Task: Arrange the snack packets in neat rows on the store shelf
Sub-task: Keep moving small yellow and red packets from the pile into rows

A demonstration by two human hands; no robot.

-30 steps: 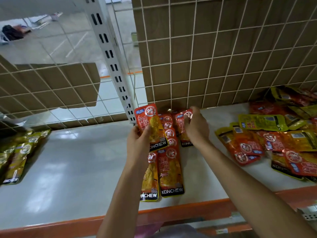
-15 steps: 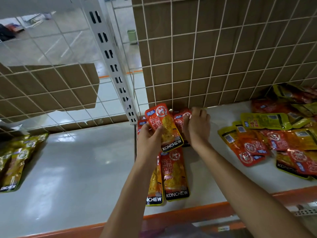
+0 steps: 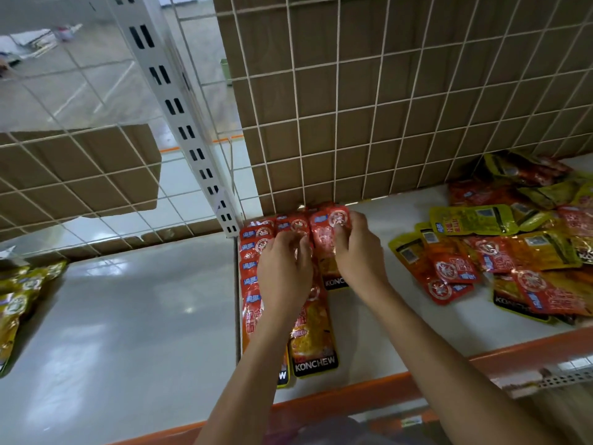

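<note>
Red KONCHEW snack packets (image 3: 313,343) lie in overlapping rows on the white shelf (image 3: 128,316), against the wire back panel. A left row (image 3: 252,284) runs along the shelf seam. My left hand (image 3: 284,271) lies on the middle row, its fingers curled over a red packet there. My right hand (image 3: 356,252) pinches the top of a red packet (image 3: 327,239) at the back of a third row, beside the left hand. A loose pile of red and yellow packets (image 3: 513,255) lies to the right.
The wire grid with brown cardboard (image 3: 385,107) closes the back. A white slotted upright (image 3: 179,123) stands left of the rows. Yellow packets (image 3: 19,300) lie at the far left. An orange lip (image 3: 369,390) edges the shelf front.
My left hand has lowered the red packet it held up onto the rows. My right hand stayed on the back packet. The view has moved closer.
</note>
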